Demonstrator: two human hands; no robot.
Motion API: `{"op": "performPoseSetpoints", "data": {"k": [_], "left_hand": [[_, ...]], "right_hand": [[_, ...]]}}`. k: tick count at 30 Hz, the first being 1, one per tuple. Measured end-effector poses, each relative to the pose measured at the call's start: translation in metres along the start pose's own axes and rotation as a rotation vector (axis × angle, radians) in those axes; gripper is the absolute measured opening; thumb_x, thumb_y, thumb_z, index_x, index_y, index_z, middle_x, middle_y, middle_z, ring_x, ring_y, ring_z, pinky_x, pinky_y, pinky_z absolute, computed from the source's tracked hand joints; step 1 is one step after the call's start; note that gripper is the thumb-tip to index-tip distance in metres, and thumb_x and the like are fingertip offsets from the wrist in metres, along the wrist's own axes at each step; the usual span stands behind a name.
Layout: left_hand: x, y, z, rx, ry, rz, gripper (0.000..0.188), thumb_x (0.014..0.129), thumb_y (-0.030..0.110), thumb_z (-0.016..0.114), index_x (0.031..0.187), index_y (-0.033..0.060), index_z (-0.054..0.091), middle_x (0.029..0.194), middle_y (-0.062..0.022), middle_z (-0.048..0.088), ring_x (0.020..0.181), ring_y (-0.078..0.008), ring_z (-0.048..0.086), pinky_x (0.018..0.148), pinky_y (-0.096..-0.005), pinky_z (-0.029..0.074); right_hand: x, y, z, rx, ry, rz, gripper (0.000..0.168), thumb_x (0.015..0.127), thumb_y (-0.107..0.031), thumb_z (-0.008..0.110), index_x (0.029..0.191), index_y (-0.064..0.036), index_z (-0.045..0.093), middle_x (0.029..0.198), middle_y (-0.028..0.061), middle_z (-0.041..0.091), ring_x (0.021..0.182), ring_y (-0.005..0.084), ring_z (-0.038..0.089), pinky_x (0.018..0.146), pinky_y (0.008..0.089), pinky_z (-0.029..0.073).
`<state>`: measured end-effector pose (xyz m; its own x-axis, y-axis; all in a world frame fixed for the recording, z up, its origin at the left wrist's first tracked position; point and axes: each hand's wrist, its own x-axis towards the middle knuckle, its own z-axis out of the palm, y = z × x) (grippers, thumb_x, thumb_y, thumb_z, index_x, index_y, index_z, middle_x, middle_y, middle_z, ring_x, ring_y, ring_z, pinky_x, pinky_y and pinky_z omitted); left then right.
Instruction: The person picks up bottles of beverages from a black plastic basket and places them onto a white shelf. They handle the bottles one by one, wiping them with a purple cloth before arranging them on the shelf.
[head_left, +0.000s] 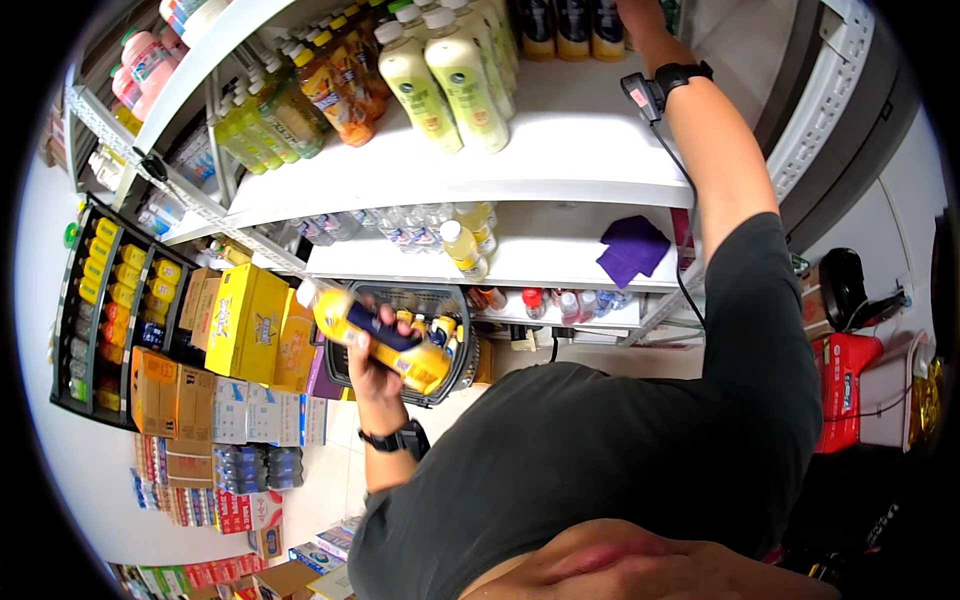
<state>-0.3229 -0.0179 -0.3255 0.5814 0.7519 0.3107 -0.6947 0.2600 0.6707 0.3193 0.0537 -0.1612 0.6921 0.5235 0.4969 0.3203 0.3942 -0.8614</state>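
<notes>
My left hand (379, 367) is closed around a large yellow drink bottle (416, 364) with a dark label and white cap, tilted over a dark plastic basket (352, 379). Several smaller yellow bottles (444, 330) lie in the basket. At the top edge, my right hand (637, 19) reaches onto the upper white shelf (577, 142), beside a row of dark-labelled bottles (573, 30). Its fingers are partly cut off by the picture's edge, so their hold is hidden. Pale green bottles (469, 90) with white caps stand left of them.
A purple cloth (634, 247) lies on the lower shelf, where a yellow bottle (463, 251) stands near the front edge. Perforated metal uprights (814, 112) frame the shelves. Yellow cartons (247, 322) and a black drinks rack (112, 315) stand at left. A black cable hangs from my right wrist.
</notes>
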Motion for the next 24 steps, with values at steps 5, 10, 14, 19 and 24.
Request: {"op": "performPoseSetpoints", "data": {"k": [5, 10, 14, 19, 24], "left_hand": [[-0.092, 0.01, -0.071, -0.118, 0.579, 0.059, 0.03, 0.098, 0.03, 0.06, 0.119, 0.0094, 0.054, 0.101, -0.0073, 0.063, 0.093, -0.0251, 0.063, 0.088, -0.0457, 0.053], [-0.117, 0.013, -0.083, -0.033, 0.78, 0.033, 0.027, 0.097, 0.029, 0.063, 0.108, 0.0046, 0.057, 0.096, -0.0058, 0.065, 0.09, -0.0235, 0.063, 0.086, -0.0434, 0.052], [-0.075, -0.002, -0.085, -0.075, 0.598, -0.112, 0.03, 0.096, 0.03, 0.064, 0.108, 0.0034, 0.059, 0.097, -0.0078, 0.065, 0.091, -0.0238, 0.063, 0.09, -0.0428, 0.051], [-0.024, -0.036, -0.07, -0.18, 0.307, -0.178, 0.045, 0.094, 0.032, 0.066, 0.128, 0.0077, 0.051, 0.104, -0.0091, 0.06, 0.095, -0.0253, 0.062, 0.092, -0.0474, 0.05], [0.029, -0.068, -0.058, -0.384, -0.116, -0.284, 0.063, 0.091, 0.04, 0.069, 0.14, 0.0119, 0.041, 0.107, -0.0103, 0.057, 0.1, -0.03, 0.06, 0.093, -0.0514, 0.049]], "right_hand": [[0.055, 0.052, 0.018, -0.596, 0.099, -0.002, 0.085, 0.08, -0.039, 0.078, 0.145, 0.003, 0.042, 0.134, 0.0253, 0.059, 0.124, 0.0388, 0.058, 0.103, 0.0437, 0.047], [0.025, 0.043, 0.019, -0.646, 0.041, -0.144, 0.086, 0.075, -0.047, 0.081, 0.137, 0.003, 0.049, 0.127, 0.0234, 0.064, 0.118, 0.039, 0.062, 0.097, 0.0455, 0.05], [-0.006, 0.016, 0.009, -0.49, 0.254, -0.22, 0.071, 0.081, -0.045, 0.079, 0.125, 0.006, 0.056, 0.121, 0.0194, 0.067, 0.109, 0.0334, 0.067, 0.091, 0.0422, 0.052], [-0.113, -0.1, 0.019, -0.184, 0.203, -0.019, 0.031, 0.094, -0.02, 0.068, 0.12, -0.003, 0.062, 0.105, 0.0107, 0.069, 0.094, 0.0223, 0.065, 0.08, 0.0327, 0.052], [-0.214, -0.142, -0.047, 0.473, -0.058, 0.021, 0.049, 0.094, -0.036, 0.066, 0.127, -0.002, 0.055, 0.114, 0.0115, 0.067, 0.105, 0.0255, 0.066, 0.097, 0.0409, 0.052]]}}
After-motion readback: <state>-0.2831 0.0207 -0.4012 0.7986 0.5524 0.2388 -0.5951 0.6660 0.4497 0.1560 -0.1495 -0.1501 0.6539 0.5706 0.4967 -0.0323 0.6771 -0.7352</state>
